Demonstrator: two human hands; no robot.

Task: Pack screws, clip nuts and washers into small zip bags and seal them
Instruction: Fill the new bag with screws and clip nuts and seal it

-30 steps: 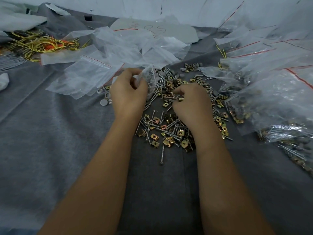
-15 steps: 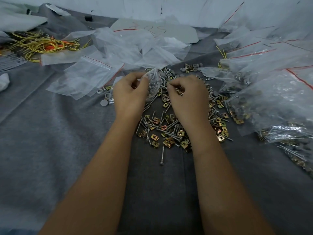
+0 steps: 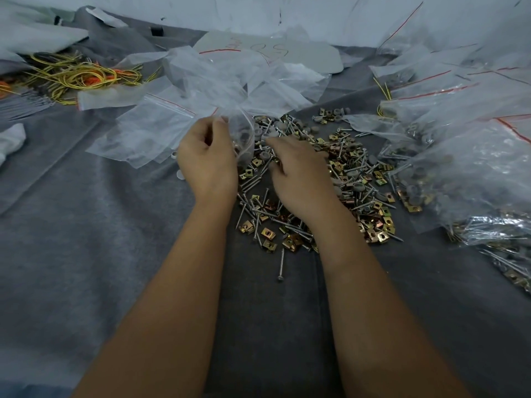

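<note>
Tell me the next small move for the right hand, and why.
Probably pinch one or two pieces from the loose pile of silver screws and brass clip nuts and lift them to the small clear zip bag. The left hand pinches that bag, and the right hand lies fingers-down on the pile beside it.

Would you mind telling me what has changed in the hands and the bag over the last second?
The right hand rose from the loose hardware pile to the mouth of the small zip bag, then dropped back onto the pile, slightly right. The left hand kept pinching the bag open, barely shifting. The filled bags on the right and empty bags behind stayed put.
</note>
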